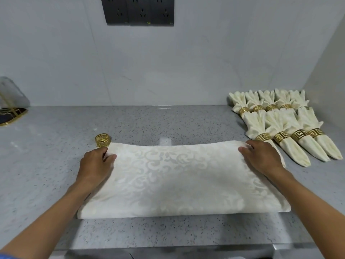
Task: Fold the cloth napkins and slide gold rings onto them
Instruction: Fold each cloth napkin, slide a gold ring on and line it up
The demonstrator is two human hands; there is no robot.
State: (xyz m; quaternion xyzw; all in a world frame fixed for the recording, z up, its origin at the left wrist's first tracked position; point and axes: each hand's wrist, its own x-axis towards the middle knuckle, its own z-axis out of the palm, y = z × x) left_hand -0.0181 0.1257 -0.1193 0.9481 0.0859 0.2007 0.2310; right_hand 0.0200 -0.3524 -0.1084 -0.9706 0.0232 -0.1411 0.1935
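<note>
Head view is showing the speckled grey table [56, 165] carrying a cream damask napkin [177, 180], folded, lying flat, long axis running left-right. Left hand [95, 163] and right hand [261, 157] are pinching its far corners with closed fingers; a gold ring [102, 140] is sitting just beyond the left corner.

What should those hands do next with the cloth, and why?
Probably fold the napkin narrower: it lies wide and flat, with the left hand and right hand holding its far corners, and the loose gold ring is far too small for it.
</note>
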